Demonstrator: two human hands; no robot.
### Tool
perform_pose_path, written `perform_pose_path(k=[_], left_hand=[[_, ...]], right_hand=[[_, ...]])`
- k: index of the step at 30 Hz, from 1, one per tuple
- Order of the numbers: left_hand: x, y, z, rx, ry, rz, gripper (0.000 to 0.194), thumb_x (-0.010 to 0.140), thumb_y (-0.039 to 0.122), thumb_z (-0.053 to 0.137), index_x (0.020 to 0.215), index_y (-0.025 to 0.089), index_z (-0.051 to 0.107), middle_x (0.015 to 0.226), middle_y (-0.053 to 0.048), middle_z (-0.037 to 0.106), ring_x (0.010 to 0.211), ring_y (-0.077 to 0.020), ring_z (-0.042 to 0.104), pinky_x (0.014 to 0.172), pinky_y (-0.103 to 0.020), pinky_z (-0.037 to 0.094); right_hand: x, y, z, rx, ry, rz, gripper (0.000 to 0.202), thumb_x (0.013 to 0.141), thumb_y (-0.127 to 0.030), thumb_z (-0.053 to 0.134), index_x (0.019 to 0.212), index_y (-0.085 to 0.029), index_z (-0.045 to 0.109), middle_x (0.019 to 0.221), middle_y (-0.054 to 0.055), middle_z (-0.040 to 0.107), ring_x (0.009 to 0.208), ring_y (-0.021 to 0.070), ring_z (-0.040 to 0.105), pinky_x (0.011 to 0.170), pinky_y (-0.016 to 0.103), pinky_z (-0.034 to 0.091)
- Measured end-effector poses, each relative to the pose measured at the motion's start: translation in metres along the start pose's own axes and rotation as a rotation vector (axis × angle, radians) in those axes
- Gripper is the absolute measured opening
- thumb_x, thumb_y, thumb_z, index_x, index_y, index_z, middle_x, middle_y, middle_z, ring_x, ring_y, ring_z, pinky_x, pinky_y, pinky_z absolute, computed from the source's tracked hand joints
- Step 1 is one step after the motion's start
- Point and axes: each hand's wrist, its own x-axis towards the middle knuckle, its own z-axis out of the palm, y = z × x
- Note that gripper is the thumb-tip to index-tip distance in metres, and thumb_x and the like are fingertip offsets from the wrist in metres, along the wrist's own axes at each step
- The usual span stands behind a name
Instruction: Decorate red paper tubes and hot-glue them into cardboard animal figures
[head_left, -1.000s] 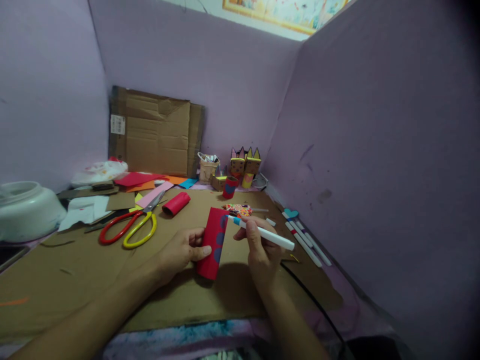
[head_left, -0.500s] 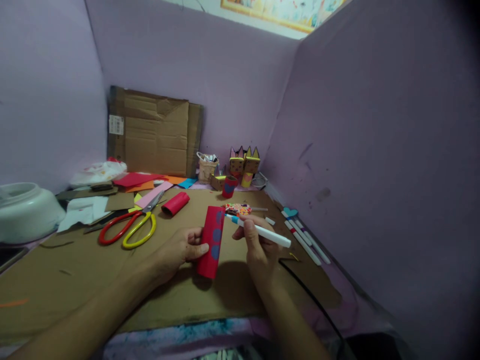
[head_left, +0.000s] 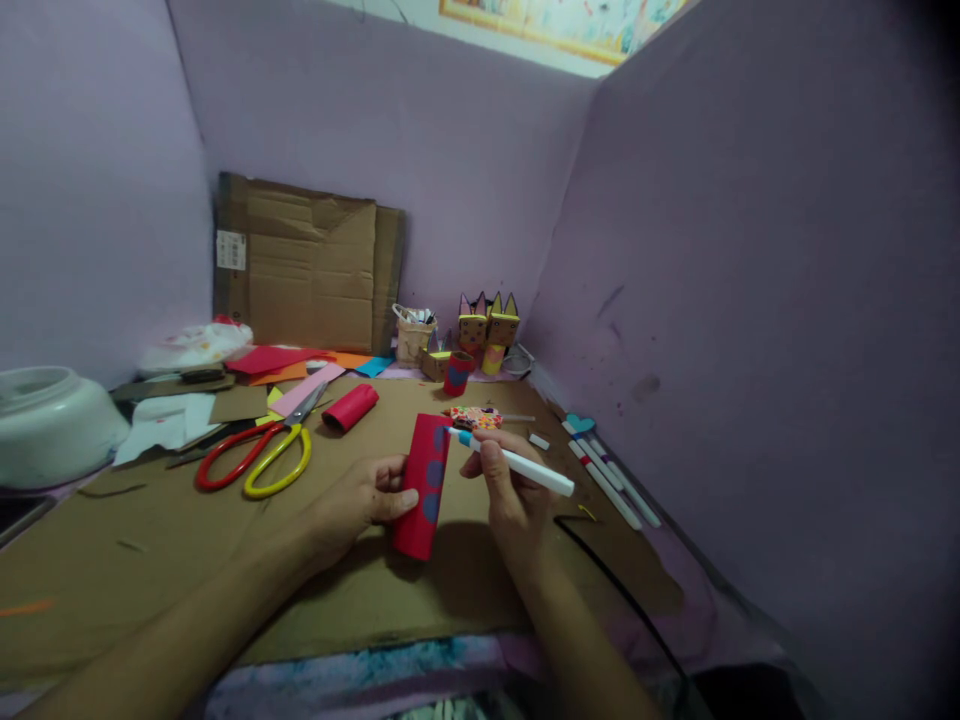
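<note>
Between the thumb and fingers of my left hand (head_left: 379, 490) is a red paper-covered tube (head_left: 417, 500), tilted above the cardboard sheet. Three bluish-purple spots run in a column along its right side. My right hand (head_left: 514, 485) grips a white marker (head_left: 531, 470) with a blue collar, and its tip is at the tube's upper right edge, by the top spot. Behind the tube lies a flat packet with a colourful pattern (head_left: 478, 417). A second red tube (head_left: 351, 408) rests on its side to the left, and scissors (head_left: 277, 455) with red and yellow handles lie near it.
Several markers (head_left: 607, 480) lie along the right wall, near a white cap (head_left: 538, 441). Paper scraps (head_left: 277, 358) and a white pot (head_left: 56, 425) occupy the left. At the back stand cardboard animal figures (head_left: 487, 325) and a small red tube (head_left: 457, 374). A black cable (head_left: 622, 590) crosses the front right.
The right hand and marker have shifted slightly left, the tip staying at the tube's upper edge. The top spot looks fuller. My left hand holds the tube nearly still.
</note>
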Motion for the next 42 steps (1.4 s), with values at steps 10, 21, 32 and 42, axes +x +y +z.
perform_pose_path(k=[10, 21, 32, 42], left_hand=[[0.0000, -0.0013, -0.0008, -0.011, -0.013, 0.002, 0.053, 0.059, 0.038, 0.078, 0.103, 0.013, 0.064, 0.079, -0.005, 0.068, 0.075, -0.0182, 0.058, 0.066, -0.025, 0.044], [0.0012, -0.0034, -0.0017, -0.046, -0.016, 0.025, 0.047, 0.058, 0.038, 0.079, 0.095, 0.013, 0.067, 0.075, -0.005, 0.068, 0.067, -0.0144, 0.057, 0.060, -0.022, 0.042], [0.0025, -0.0042, -0.0036, -0.032, -0.014, 0.006, 0.048, 0.058, 0.038, 0.078, 0.096, 0.012, 0.065, 0.078, -0.005, 0.068, 0.069, -0.0144, 0.057, 0.063, -0.023, 0.044], [0.0009, -0.0037, -0.0025, -0.040, -0.015, -0.012, 0.050, 0.056, 0.038, 0.080, 0.096, 0.013, 0.065, 0.078, -0.005, 0.068, 0.070, -0.0148, 0.057, 0.063, -0.022, 0.044]], right_hand=[[-0.0009, 0.0014, -0.0005, 0.002, 0.004, -0.006, 0.016, 0.090, -0.028, 0.052, 0.090, -0.021, 0.066, 0.062, -0.002, 0.062, 0.057, 0.0127, 0.060, 0.060, 0.028, 0.046], [-0.0008, 0.0009, -0.0023, -0.023, 0.058, -0.022, 0.016, 0.091, -0.027, 0.051, 0.089, -0.021, 0.065, 0.061, -0.003, 0.061, 0.060, 0.0138, 0.059, 0.065, 0.030, 0.046], [-0.0014, -0.0009, -0.0014, -0.010, 0.015, -0.016, 0.013, 0.090, -0.024, 0.051, 0.090, -0.022, 0.065, 0.061, -0.004, 0.061, 0.059, 0.0112, 0.059, 0.063, 0.026, 0.045], [-0.0007, -0.0005, -0.0019, 0.011, -0.016, -0.014, 0.015, 0.091, -0.024, 0.051, 0.088, -0.021, 0.065, 0.062, -0.004, 0.060, 0.059, 0.0109, 0.058, 0.063, 0.026, 0.045]])
